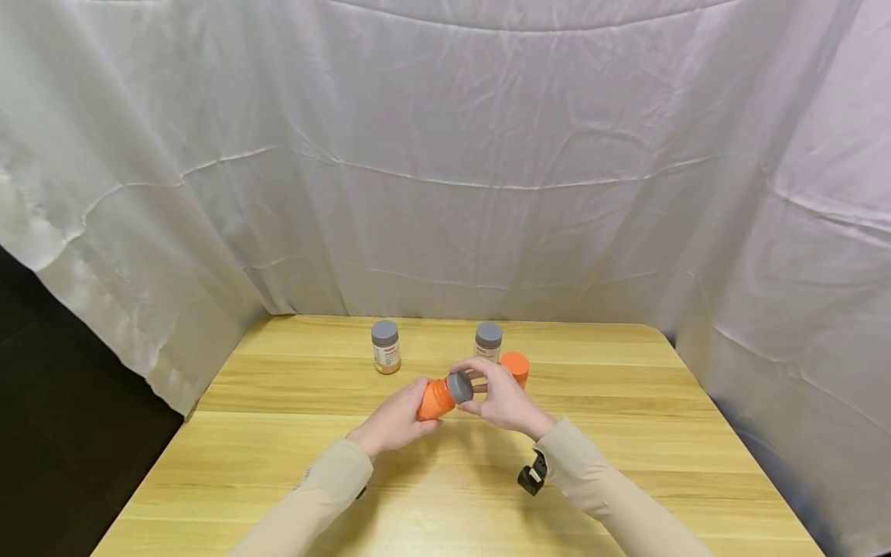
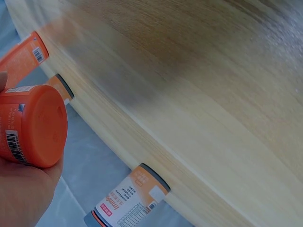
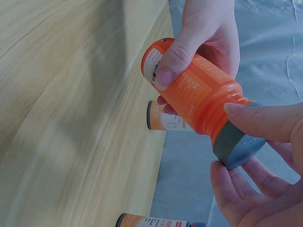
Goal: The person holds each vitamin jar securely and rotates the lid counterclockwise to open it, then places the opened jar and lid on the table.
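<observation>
Tilted over the table, an orange pill bottle [image 3: 189,90] lies in the grip of my left hand [image 1: 397,418], its thumb pressed along the label. The thumb and fingers of my right hand [image 1: 506,398] pinch a grey cap [image 3: 236,142] at the bottle's mouth. Part of the orange neck shows next to the cap; how far the cap is seated I cannot tell. The left wrist view shows the bottle's round base [image 2: 49,125] and a barcode. Just behind my right hand stands a container with an orange top [image 1: 515,363], partly hidden by it.
A bottle with a grey cap and a white and orange label [image 1: 386,348] stands at the back left of the wooden table [image 1: 292,433]. Another grey-capped bottle [image 1: 489,339] is at the back, beside the orange-topped one. Pale curtains [image 1: 445,232] surround the table's back and sides.
</observation>
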`<state>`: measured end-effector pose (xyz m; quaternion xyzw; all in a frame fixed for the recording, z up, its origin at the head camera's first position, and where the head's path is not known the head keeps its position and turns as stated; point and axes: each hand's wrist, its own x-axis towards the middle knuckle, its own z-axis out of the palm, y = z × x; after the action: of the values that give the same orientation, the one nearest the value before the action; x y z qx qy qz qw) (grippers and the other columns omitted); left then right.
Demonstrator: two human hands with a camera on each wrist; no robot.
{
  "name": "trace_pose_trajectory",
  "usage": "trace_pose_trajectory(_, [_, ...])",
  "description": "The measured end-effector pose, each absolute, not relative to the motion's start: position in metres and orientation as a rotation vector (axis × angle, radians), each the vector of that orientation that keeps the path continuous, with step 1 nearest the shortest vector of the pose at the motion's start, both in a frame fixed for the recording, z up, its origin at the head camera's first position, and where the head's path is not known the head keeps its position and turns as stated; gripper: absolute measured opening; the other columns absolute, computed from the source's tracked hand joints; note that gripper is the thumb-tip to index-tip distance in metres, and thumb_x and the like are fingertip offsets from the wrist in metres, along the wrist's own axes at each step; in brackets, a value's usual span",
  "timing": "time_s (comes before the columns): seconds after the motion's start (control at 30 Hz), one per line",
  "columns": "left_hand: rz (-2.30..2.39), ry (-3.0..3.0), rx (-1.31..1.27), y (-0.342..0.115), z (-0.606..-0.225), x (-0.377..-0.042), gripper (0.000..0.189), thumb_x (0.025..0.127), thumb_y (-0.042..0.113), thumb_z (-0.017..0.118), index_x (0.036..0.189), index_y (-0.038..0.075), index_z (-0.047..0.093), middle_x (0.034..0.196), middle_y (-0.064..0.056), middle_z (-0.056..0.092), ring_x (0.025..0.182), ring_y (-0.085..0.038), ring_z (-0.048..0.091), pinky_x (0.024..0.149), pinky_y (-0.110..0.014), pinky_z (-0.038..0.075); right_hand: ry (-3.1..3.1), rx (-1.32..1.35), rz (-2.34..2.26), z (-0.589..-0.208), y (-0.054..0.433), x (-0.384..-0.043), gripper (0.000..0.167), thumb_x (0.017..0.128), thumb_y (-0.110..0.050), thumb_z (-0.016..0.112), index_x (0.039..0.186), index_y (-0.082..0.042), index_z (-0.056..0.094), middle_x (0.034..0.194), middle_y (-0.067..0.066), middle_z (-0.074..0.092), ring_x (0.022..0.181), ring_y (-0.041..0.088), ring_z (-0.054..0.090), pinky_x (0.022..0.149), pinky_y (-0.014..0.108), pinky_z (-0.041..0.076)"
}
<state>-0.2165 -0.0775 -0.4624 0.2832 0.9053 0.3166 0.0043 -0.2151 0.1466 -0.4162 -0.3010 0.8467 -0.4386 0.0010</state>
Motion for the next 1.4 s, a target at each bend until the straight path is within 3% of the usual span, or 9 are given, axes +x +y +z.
trace_pose_trajectory(0.73, [1.188, 2.757, 0.772, -0.080, -0.463, -0.218, 0.045, 0.090, 0.021, 0.075, 0.125, 0.009, 0.049, 0.100, 0.000, 0.059, 0.084, -0.013, 0.055, 0.080, -0.036, 0.047, 2.636, -0.782, -1.561, -0.424, 0.145, -0.215, 0.053, 0.082, -0.002, 0.081, 0.130, -0.006, 0.059, 0.126, 0.018, 0.063, 0.114, 0.036, 0.064, 0.092, 0.042, 0.058])
trace_pose_trajectory(1.13, [1.403, 2.722, 0.637, -0.081, -0.464, -0.219, 0.049, 0.086, 0.021, 0.077, 0.126, 0.008, 0.051, 0.098, -0.003, 0.062, 0.083, -0.013, 0.057, 0.079, -0.033, 0.048, 2.651, -0.694, -1.614, -0.434, 0.143, -0.212, 0.055, 0.083, -0.009, 0.082, 0.132, -0.009, 0.057, 0.123, 0.015, 0.064, 0.110, 0.030, 0.066, 0.090, 0.032, 0.058])
trace_pose_trajectory(1.4, [1.523, 2.714, 0.545, -0.080, -0.462, -0.219, 0.051, 0.084, 0.017, 0.079, 0.126, 0.009, 0.053, 0.104, -0.004, 0.066, 0.087, -0.013, 0.059, 0.084, -0.034, 0.049, 2.645, -0.597, -1.632, -0.434, 0.138, -0.207, 0.052, 0.085, -0.010, 0.080, 0.132, -0.007, 0.057, 0.122, 0.019, 0.064, 0.109, 0.033, 0.066, 0.092, 0.043, 0.058])
